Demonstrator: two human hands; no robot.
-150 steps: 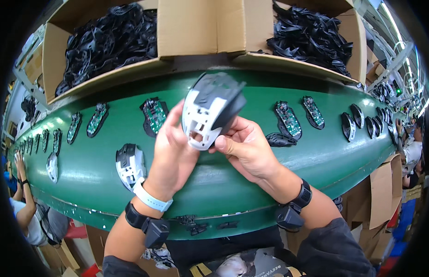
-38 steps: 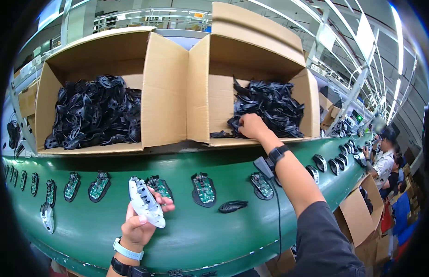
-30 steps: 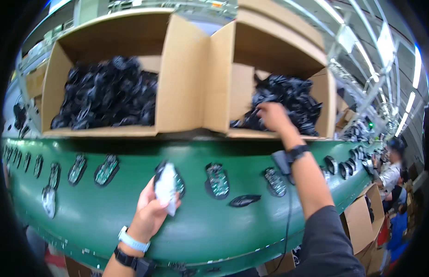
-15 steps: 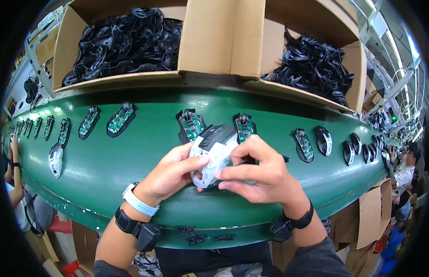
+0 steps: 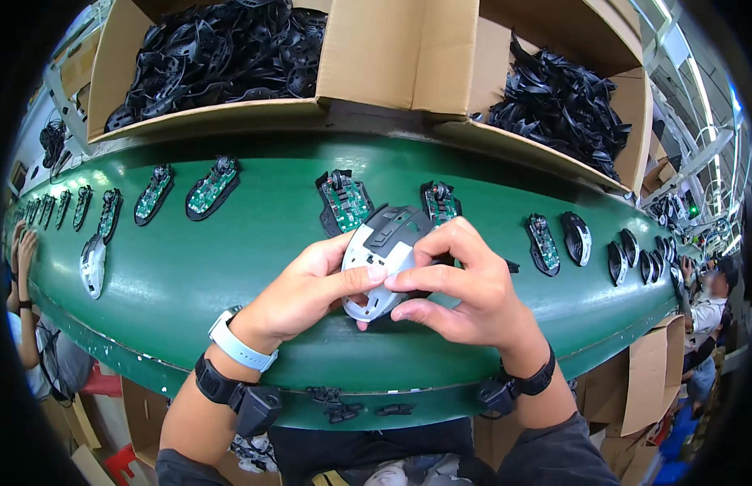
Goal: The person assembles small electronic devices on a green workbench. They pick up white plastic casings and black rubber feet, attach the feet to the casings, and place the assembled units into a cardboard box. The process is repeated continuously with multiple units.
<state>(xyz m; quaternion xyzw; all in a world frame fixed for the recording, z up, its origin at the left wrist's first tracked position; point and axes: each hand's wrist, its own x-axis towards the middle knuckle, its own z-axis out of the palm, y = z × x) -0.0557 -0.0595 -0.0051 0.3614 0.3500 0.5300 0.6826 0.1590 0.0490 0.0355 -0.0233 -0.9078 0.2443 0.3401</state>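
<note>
My left hand grips a computer mouse shell, its thumb on the pale rear part and its fingers beneath. The shell is dark grey at the front and white at the back, with small dark openings in the white. From the right, my right hand closes on the shell, with fingertips pressed at the white part; whether a small piece sits between them is hidden. Just behind lie two mouse bases with green circuit boards, a left one and a right one partly covered by the shell and hand.
More mouse bases line the green conveyor belt, with dark mouse shells at right. Two cartons of black plastic parts, left and right, stand behind. Small black pieces lie at the near edge. Other people work at both ends.
The shell has turned a little in my hands, showing more of its dark top. My right fingertips have shifted slightly on its white part. The view has tilted slightly.
</note>
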